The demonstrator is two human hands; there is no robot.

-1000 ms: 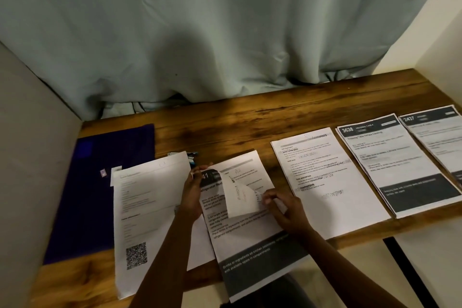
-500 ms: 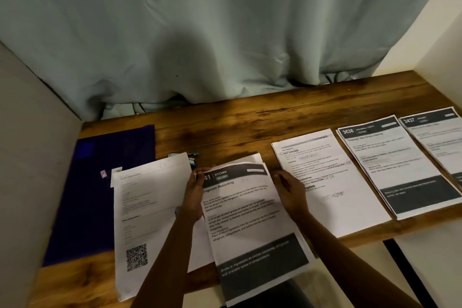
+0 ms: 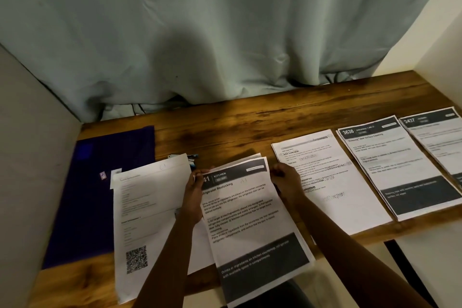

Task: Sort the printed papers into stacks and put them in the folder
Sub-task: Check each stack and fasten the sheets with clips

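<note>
Two hands, one stack
At 6 o'clock, white printed "KITCHEN" sheets (image 3: 250,220) are gripped at both top corners by left hand (image 3: 193,192) and right hand (image 3: 287,180); flat purple folder (image 3: 100,207) lies at 9 o'clock.

Left grip (image 3: 193,192) and right grip (image 3: 287,180) both bare, on slender bare forearms (image 3: 162,257).

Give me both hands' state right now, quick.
Left hand: grips the left edge of the Kitchen sheets.
Right hand: grips their right edge.
</note>
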